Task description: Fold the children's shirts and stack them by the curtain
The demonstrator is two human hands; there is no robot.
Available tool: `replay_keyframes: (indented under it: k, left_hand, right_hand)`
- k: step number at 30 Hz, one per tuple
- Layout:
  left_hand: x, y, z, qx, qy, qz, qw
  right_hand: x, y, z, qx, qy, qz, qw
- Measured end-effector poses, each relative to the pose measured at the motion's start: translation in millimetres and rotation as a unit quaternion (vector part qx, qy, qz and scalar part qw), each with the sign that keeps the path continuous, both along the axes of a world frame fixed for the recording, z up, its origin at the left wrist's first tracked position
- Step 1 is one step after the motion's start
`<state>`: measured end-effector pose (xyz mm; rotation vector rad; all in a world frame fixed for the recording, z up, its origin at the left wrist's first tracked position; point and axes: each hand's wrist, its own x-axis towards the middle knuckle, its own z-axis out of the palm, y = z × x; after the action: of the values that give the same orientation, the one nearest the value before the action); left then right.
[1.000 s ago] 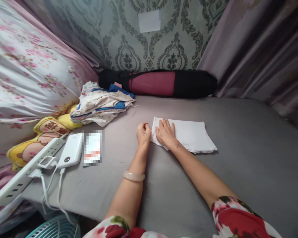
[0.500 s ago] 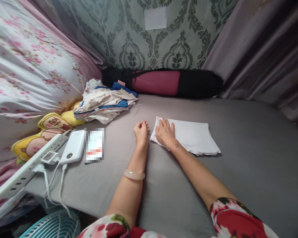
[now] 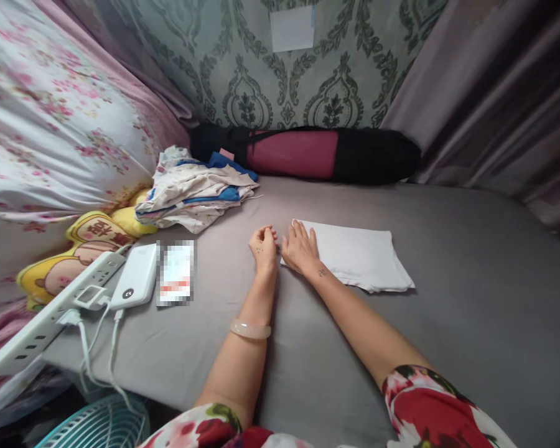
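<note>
A folded white cloth [image 3: 361, 256], perhaps a garment, lies flat on the grey bed sheet [image 3: 471, 311]. My right hand [image 3: 301, 249] rests palm down on the cloth's left end, its fingers stretched out and pointing away from me. Just left of the cloth's edge, my left hand [image 3: 264, 249] is on the sheet with its fingers curled in and nothing visible inside them. A pale bangle [image 3: 251, 329] circles my left forearm. The cloth's left edge is partly covered by my right hand.
A heap of rumpled clothes [image 3: 200, 193] sits at the back left, before a black and maroon long bag [image 3: 292, 154]. On the left are a power strip [image 3: 51, 317], a white power bank [image 3: 134, 277], a blurred card [image 3: 176, 272], a yellow plush [image 3: 51, 277] and a teal fan [image 3: 102, 426].
My right hand has slid left along the cloth, to its left end beside my left hand. My left hand stays curled at nearly the same place. The cloth lies as before.
</note>
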<state>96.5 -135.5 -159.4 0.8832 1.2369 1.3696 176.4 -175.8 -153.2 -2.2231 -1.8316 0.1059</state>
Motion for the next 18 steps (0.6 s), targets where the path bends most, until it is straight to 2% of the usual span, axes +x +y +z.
replay_keyframes:
  k: [4, 7, 9, 11, 14, 16, 18]
  left_hand:
    - [4, -3, -1.3, 0.096, 0.128, -0.059, 0.985]
    - [9, -9, -2.6, 0.176, 0.239, -0.121, 0.947]
    - [11, -15, -3.8, 0.23, 0.324, -0.164, 0.903]
    - [12, -22, -4.8, 0.275, 0.409, -0.207, 0.845]
    - [12, -32, -4.7, 0.303, 0.504, -0.272, 0.762]
    - [12, -36, -3.5, 0.303, 0.543, -0.297, 0.725]
    - [12, -38, -1.9, 0.299, 0.566, -0.306, 0.704]
  right_hand:
    - [7, -5, 7, -0.005, 0.008, 0.0, 1.0]
    - [21, -14, 9, 0.004, -0.013, -0.02, 1.0]
    - [33, -21, 9, -0.002, -0.029, -0.035, 0.999]
    - [45, -28, 8, -0.01, -0.038, -0.049, 0.998]
    - [58, -35, 7, -0.021, -0.041, -0.06, 0.997]
    - [62, -38, 6, -0.028, -0.039, -0.061, 0.997]
    - [63, -39, 5, -0.032, -0.034, -0.058, 0.997]
